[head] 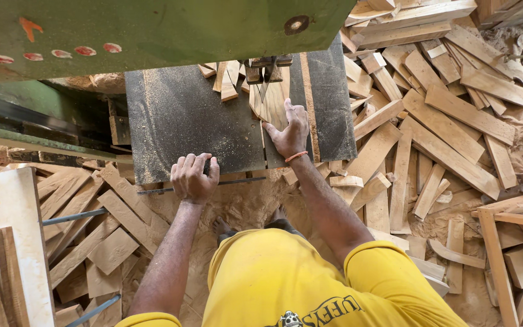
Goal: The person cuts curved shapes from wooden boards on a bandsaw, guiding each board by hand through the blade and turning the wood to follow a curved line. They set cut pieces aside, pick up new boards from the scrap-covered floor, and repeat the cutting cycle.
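I look straight down at a dark metal saw table (183, 121) dusted with sawdust. My right hand (290, 131) presses flat on a small wooden board (272, 103) that lies against the saw blade and guide (266, 72). An orange band is on that wrist. My left hand (194, 177) is curled over the table's near edge, gripping it and holding no loose piece. Small cut offcuts (225, 82) lie on the table by the blade.
A green machine housing (152, 27) overhangs the table at the top. Heaps of cut wooden slats (443, 121) cover the floor to the right and lower left (92, 224). Sawdust covers the ground by my feet (243, 224). A pale slab (13, 242) stands at left.
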Motion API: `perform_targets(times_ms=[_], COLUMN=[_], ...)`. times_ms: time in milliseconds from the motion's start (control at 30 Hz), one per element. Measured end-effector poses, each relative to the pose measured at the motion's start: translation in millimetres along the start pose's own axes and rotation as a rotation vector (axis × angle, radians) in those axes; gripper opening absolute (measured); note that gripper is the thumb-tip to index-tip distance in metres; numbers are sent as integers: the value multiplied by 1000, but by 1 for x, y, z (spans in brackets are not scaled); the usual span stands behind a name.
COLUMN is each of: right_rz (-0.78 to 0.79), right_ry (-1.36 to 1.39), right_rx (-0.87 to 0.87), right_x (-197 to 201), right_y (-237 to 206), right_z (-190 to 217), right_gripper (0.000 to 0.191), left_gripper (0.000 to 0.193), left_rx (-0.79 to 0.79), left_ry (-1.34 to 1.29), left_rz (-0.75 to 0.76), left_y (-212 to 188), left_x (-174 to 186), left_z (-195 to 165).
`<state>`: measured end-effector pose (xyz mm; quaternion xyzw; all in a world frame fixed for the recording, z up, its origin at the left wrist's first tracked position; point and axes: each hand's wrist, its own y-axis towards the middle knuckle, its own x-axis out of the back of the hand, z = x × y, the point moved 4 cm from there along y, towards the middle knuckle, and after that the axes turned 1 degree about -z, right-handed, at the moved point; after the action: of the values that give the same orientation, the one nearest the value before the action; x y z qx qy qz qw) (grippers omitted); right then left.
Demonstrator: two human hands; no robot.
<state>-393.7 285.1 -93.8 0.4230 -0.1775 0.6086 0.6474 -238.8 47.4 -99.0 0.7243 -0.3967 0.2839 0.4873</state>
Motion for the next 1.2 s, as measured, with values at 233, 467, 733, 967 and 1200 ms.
perform_targets(times_ms=[233, 467, 733, 967, 1200], right_rz=[-91, -58, -49, -30, -16], right_ry=[25, 25, 28, 51, 63], right_rx=[154, 167, 141, 141, 137], right_x=[0, 0, -5, -4, -1], right_y=[-13, -3, 4, 13, 23], right_z=[-13, -23, -33, -35, -36], right_gripper=[81, 76, 74, 68, 64], left_gripper=[18, 20, 21, 20, 20], left_rx=[0, -5, 6, 14, 27], left_ry=[-1, -12, -8, 5, 17], left_rz=[-37, -53, -46, -52, -50], left_y=[11, 13, 10, 11, 10], left_x=[0, -7, -12, -11, -12], left_z=[-6, -5, -5, -9, -11])
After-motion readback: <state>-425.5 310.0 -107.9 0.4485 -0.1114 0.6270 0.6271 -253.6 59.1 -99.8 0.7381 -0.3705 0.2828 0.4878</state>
